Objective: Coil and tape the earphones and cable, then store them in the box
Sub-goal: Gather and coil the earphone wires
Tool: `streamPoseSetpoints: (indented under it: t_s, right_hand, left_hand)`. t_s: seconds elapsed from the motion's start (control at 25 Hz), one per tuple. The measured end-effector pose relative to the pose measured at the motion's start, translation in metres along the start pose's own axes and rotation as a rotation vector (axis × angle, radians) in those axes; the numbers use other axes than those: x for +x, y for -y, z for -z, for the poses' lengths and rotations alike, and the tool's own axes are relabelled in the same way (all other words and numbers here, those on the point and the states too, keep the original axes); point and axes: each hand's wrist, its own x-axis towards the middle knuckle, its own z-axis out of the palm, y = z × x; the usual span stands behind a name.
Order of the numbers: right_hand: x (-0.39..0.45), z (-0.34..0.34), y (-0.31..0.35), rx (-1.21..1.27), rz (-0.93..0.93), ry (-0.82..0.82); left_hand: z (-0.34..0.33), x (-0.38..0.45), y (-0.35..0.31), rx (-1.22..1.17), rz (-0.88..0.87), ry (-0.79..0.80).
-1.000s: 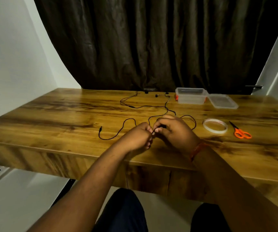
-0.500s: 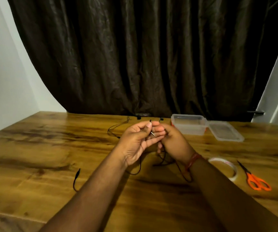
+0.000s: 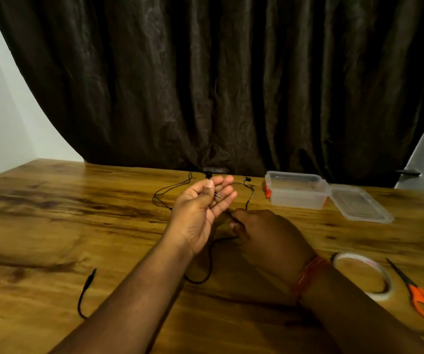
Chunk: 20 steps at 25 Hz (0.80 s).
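Through the head camera I see both of my forearms bare from the lower edge of the picture up to the hands, with no sleeve showing on either. My left hand (image 3: 199,213) wears nothing that I can make out: no ring, watch or band on its fingers or wrist. My right hand (image 3: 269,236) has a band of thin orange-red threads wound several times round the wrist (image 3: 308,275), lying as close strands side by side, and I can tell no knot or clasp on it.
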Motion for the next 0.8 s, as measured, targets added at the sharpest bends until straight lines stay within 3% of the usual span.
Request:
streamPoseSetpoints:
  t_s: [0.08, 0.32, 0.56, 0.8]
  right_hand:
    - [-0.005, 0.001, 0.006, -0.123, 0.052, 0.0]
    - [-0.018, 0.001, 0.016, -0.073, 0.134, 0.029]
    - [-0.018, 0.026, 0.005, -0.221, 0.13, -0.17]
    - [-0.012, 0.033, -0.016, -0.275, 0.142, -0.288]
  left_hand:
    - [0.003, -0.002, 0.001, 0.048, -0.013, -0.001]
    - [0.006, -0.009, 0.004, 0.3, -0.068, 0.096]
    - [0.006, -0.016, 0.011, 0.67, -0.058, 0.232]
    - [0.001, -0.02, 0.014, 0.616, 0.024, 0.329]
